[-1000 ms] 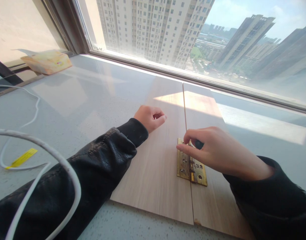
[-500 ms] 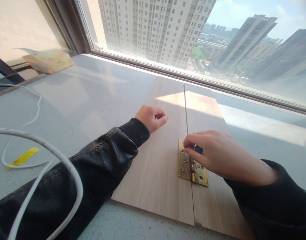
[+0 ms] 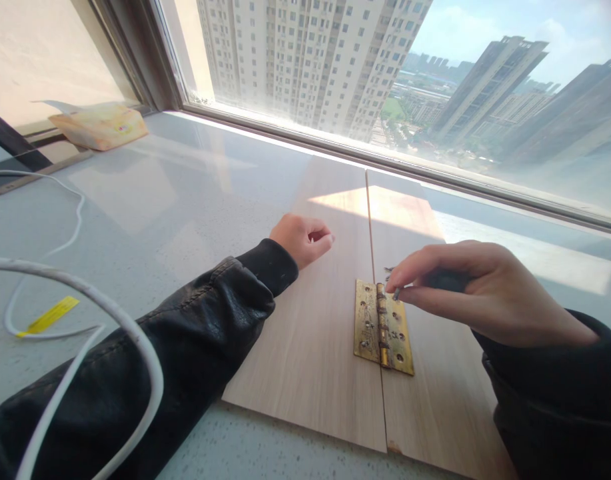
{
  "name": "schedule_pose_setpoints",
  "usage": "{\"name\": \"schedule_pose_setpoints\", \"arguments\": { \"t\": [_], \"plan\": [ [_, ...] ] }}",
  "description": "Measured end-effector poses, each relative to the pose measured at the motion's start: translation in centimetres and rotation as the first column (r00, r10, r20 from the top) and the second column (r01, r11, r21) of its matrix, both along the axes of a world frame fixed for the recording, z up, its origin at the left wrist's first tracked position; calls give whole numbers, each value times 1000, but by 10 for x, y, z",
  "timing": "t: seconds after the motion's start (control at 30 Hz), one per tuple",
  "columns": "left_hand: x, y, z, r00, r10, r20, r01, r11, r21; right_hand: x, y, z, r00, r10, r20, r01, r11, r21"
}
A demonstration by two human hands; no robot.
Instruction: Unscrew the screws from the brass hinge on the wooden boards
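A brass butt hinge [image 3: 365, 327] lies unfolded across the seam between two pale wooden boards [image 3: 305, 373]. Small screws sit in or on some of its holes. My right hand [image 3: 478, 283] pinches a small silvery screw [image 3: 396, 294] between thumb and fingertips, over the upper end of the hinge's right leaf. Beyond the hinge, a few loose screws [image 3: 388, 270] rest on the right board, partly behind my fingers. My left hand [image 3: 301, 239] rests curled on the left board, fingers closed; what it holds, if anything, is hidden.
A white cable [image 3: 152, 363] loops over my left sleeve, and a yellow tag [image 3: 50, 315] hangs on it. The speckled white sill [image 3: 135, 220] carries the boards. A tissue pack [image 3: 100, 127] stands at the far left. The window frame [image 3: 335, 150] runs along the back.
My right hand has moved right, from the upper left leaf of the hinge to the right leaf, uncovering the knuckle and left leaf. The screw now shows at its fingertips. My left hand stays put.
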State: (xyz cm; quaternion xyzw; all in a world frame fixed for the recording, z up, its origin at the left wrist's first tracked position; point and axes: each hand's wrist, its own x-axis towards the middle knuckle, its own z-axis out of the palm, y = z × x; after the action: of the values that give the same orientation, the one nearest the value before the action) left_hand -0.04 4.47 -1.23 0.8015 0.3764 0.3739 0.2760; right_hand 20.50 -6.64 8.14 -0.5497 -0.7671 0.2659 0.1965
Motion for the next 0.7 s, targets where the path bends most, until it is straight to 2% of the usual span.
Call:
{"name": "schedule_pose_setpoints", "arguments": {
  "t": [0.23,0.37,0.5,0.6,0.7],
  "plan": [
    [0,-1,0,1000,-4,4,4,1000,18,5,4,-6,998,-39,45,39,999,-5],
    [0,-1,0,1000,1,3,-1,1000,30,31,17,-18,978,-164,126,166,986,-12],
    [0,-1,0,1000,-2,0,2,999,41,62,27,-30,947,-261,188,282,954,-99],
    [0,-1,0,1000,0,-2,0,999,34,70,29,-34,943,-271,191,296,948,-114],
    [0,-1,-1,1000,0,-4,0,999,33,69,30,-37,943,-275,185,292,954,-68]
  ]
}}
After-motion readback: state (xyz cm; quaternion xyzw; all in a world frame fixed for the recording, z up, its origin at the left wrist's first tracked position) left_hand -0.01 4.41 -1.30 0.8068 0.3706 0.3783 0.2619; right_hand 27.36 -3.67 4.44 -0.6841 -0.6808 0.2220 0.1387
